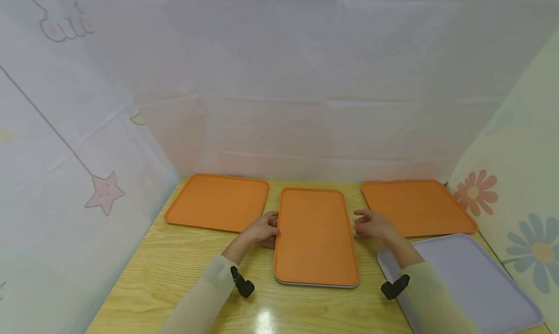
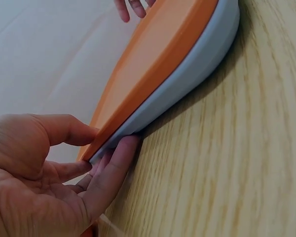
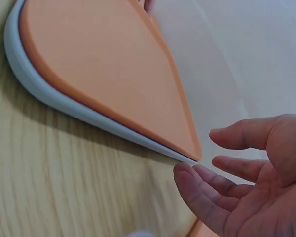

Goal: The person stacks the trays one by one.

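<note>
Pale cream sleeves point(image 1: 202, 295), small black wrist devices point(image 1: 244, 287)

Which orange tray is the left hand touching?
The middle orange tray, set lengthwise between left hand and right hand; the far-left orange tray and far-right orange tray lie crosswise.

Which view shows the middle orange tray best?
The head view: the middle orange tray lies fully in frame, top unobstructed. The left wrist view catches a slanted part; the right wrist view, more. Both cut it off.
</note>
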